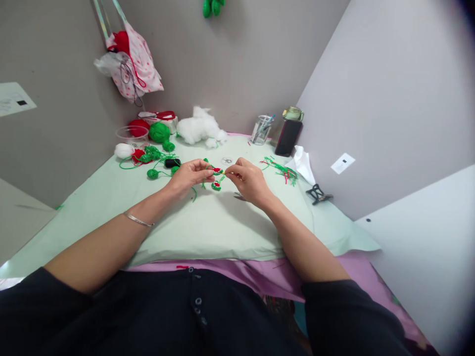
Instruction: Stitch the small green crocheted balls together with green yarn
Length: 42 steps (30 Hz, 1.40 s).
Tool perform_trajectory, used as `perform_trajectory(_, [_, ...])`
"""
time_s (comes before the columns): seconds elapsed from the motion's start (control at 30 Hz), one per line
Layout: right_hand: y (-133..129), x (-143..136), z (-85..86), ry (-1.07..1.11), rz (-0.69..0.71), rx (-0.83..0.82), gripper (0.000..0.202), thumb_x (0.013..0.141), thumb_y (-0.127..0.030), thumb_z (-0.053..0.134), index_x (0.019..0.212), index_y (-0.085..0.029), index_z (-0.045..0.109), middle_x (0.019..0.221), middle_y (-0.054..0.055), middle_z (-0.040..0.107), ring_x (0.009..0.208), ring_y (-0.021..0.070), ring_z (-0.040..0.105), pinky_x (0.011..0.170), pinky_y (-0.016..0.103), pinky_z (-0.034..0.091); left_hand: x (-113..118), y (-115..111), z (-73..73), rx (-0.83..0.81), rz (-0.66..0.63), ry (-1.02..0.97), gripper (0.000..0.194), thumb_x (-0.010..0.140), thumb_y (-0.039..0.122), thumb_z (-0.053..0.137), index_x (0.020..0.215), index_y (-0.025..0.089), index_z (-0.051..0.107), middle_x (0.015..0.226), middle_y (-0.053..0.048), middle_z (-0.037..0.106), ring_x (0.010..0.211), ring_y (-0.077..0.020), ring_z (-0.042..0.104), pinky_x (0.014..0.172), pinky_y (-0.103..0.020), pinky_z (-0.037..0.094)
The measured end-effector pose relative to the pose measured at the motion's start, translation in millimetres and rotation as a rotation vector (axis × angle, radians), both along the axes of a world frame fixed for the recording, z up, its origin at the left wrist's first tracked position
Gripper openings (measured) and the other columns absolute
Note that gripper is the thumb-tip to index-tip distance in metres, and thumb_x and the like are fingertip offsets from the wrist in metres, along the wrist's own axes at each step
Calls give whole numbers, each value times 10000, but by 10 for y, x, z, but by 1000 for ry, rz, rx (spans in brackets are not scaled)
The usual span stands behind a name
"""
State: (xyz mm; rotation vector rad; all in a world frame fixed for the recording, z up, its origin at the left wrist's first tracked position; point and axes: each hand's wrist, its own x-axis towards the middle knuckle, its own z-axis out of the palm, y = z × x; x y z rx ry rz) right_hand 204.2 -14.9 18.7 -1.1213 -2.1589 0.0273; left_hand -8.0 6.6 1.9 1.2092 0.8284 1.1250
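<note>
Piece in hand: a small red, white and green yarn piece (217, 170), held above the pale green cloth-covered table (222, 227) and taken as my clock's centre; red fills its middle, with a whitish line and a green edge. Its stitches are too small to make out.
Second piece: a small red-and-green yarn piece (216, 186), at six o'clock just below, red inside and green-rimmed; whether it hangs or lies on the cloth I cannot tell.
Left hand: my left hand (193, 177) has thumb and fingers pinched together on the first piece.
Right hand: my right hand (247, 180) has thumb and forefinger pressed on a thin yellow shaft (223, 173), mostly hidden by my fingers, at the piece's right edge.
Left wall: a white printed card (11, 99), between nine and ten o'clock; grey print beside a black rectangle, too small to read.
Right wall: a white rectangular card (343, 163), at three o'clock, bearing a small black square.
Phone: a dark-screened upright phone (288, 138), between two and three o'clock.
Yarn: a round green yarn ball (159, 132), at ten o'clock.
</note>
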Motion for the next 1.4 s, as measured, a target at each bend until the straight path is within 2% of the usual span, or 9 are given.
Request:
perform_trajectory(0.23, [-6,-11,4,11,16,-17,152,941,-173,601,871,-203,732,810,25,548,741,148,518,707,279,380,12,-29,20,-14,-27,14,380,585,332,933,784,146,668,751,-9,713,727,-166,714,874,-374,562])
perform_trajectory(0.4, [22,9,10,170,72,-111,119,900,-150,642,858,-210,735,749,-3,516,696,133,504,690,274,386,-9,-30,51,-46,-83,-28,356,601,295,930,797,138,678,774,-13,719,727,-157,713,894,-374,572])
perform_trajectory(0.6, [59,40,27,364,161,-253,59,856,-218,687,833,-199,737,728,-7,542,677,129,486,678,285,398,-35,-2,55,-65,-163,-58,351,619,279,928,839,127,700,776,-26,724,751,-158,721,917,-365,578])
perform_trajectory(0.83, [80,36,37,486,263,-403,142,788,-312,722,736,-181,717,758,9,607,676,120,491,637,283,391,-41,-12,54,-49,-229,-55,329,648,282,917,844,128,702,758,-24,714,755,-162,718,887,-367,593])
perform_trajectory(1.03, [63,-19,19,538,214,-460,184,761,-335,741,734,-171,662,682,-13,590,582,96,470,575,264,398,-15,-41,57,-53,-231,-35,318,667,287,904,847,133,693,754,-24,706,754,-164,707,912,-391,573])
perform_trajectory(1.1, [74,-52,-26,550,155,-445,168,771,-319,726,760,-179,633,663,-20,589,570,103,502,567,262,427,4,-58,56,-48,-186,-42,311,672,294,898,843,140,688,763,-20,700,752,-162,702,928,-399,564])
perform_trajectory(1.2, [85,-102,-120,513,102,-333,83,815,-263,661,842,-195,622,752,-2,641,649,125,581,630,273,500,35,-82,55,-39,-136,-44,301,676,303,888,810,142,672,755,-13,678,751,-163,697,933,-409,561])
perform_trajectory(1.27, [71,-135,-175,440,110,-226,52,853,-218,605,897,-204,628,836,14,672,736,136,619,714,287,530,53,-93,56,-25,-112,-49,311,668,307,887,794,141,656,748,-11,666,755,-170,700,925,-418,566])
perform_trajectory(1.4, [8,-185,-213,285,142,-67,134,941,-215,533,1000,-209,653,948,52,699,849,150,649,800,285,526,73,-99,55,-3,-77,-63,354,639,326,897,778,142,629,779,-14,679,765,-177,709,928,-429,566])
